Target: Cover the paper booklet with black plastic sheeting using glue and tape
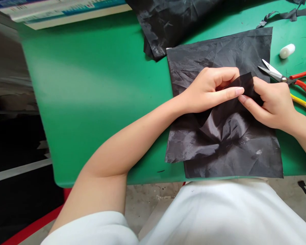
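Note:
Black fabric [234, 153] lies in wrinkled layers near the front edge of the green table, part of it pulled up into folds. My left hand [214, 88] is closed on a raised part of this fabric, its thumb stretched along the near side. Close beside it on the right, my right hand [272, 102] pinches the same raised part, thumb tip next to the left thumb. Scissors [284, 79] with red and yellow handles lie just beyond my right hand, blades apart and partly over the fabric.
A white cylindrical item [287, 51] lies at the right. More black fabric [168, 23] is at the back, with a black strip [283, 15] at the back right. Stacked books or boxes [66, 13] stand at the back left of the green table [97, 85].

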A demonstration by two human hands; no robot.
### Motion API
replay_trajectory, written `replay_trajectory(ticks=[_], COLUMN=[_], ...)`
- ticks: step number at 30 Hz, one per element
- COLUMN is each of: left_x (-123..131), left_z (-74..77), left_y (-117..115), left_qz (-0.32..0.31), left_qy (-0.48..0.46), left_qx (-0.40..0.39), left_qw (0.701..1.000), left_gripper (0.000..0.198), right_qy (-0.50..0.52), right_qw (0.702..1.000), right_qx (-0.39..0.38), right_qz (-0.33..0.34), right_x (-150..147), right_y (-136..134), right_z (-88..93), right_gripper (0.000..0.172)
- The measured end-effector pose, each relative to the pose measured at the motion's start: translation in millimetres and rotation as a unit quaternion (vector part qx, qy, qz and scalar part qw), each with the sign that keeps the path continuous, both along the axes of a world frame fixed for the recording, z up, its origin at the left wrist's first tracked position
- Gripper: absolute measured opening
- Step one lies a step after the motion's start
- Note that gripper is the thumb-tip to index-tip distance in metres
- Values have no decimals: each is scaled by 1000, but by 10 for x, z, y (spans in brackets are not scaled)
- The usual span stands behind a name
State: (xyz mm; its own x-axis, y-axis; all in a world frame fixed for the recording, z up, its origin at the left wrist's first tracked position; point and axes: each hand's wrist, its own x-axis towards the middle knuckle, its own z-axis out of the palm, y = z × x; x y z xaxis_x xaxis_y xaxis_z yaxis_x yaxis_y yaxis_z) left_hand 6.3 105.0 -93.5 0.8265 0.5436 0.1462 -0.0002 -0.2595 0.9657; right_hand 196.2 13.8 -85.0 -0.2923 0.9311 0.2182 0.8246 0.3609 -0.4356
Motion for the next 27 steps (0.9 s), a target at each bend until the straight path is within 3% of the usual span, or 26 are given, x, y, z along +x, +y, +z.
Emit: replay_trajectory(ticks=[14,20,27], left_x=[-21,-29,-11], left_z=[2,9,8], left_y=[-9,-12,-12], left_qz=[-5,-2,8], left_qy=[10,29,27], left_qx=[-4,-2,0], left_qw=[1000,1000,1000], left_gripper=[47,47,51], right_qy=[-19,-7,13], right_qw=[1000,1000,1000], right_qx=[-14,25,5], right_qz=[-7,4,6], right_x=[10,0,-9], right_y=[-2,-2,-5], right_z=[-10,-22,-8], right_gripper=[29,27,20])
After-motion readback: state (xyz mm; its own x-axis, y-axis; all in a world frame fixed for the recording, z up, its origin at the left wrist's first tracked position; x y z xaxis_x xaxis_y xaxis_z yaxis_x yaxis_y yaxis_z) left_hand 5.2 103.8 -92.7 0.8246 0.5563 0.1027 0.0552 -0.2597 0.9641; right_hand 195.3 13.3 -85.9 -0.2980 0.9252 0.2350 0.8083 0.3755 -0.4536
